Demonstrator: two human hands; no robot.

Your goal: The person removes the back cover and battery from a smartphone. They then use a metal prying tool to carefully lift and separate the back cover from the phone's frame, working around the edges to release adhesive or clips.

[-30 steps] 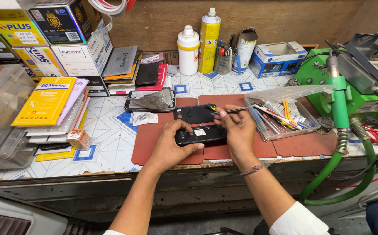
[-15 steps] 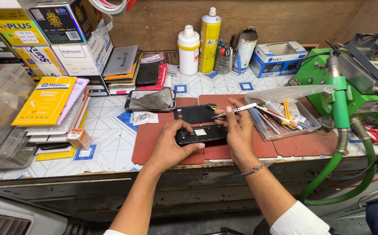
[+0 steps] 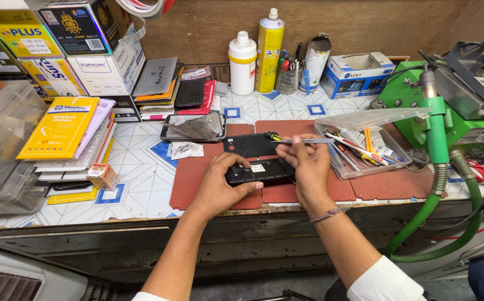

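Note:
An opened black phone (image 3: 259, 170) lies on a reddish-brown mat (image 3: 194, 178) at the bench's front edge. My left hand (image 3: 219, 187) grips the phone's left end, thumb along its near side. My right hand (image 3: 307, 167) rests at the phone's right end and pinches a pair of metal tweezers (image 3: 303, 141) that point left and lie level above the mat. A black phone back panel (image 3: 251, 145) lies just behind the phone. A yellow-handled tool tip shows beside the tweezers.
A clear plastic tray of tools (image 3: 364, 146) stands right of my hand. A green machine with a hose (image 3: 437, 139) fills the right side. Bottles (image 3: 242, 62), a spray can (image 3: 268, 50), boxes (image 3: 357, 74) and stacked packages (image 3: 63, 128) line the back and left.
My right hand has lifted the tweezers off the phone and swung them right, toward the tool tray. My left hand keeps its hold on the phone.

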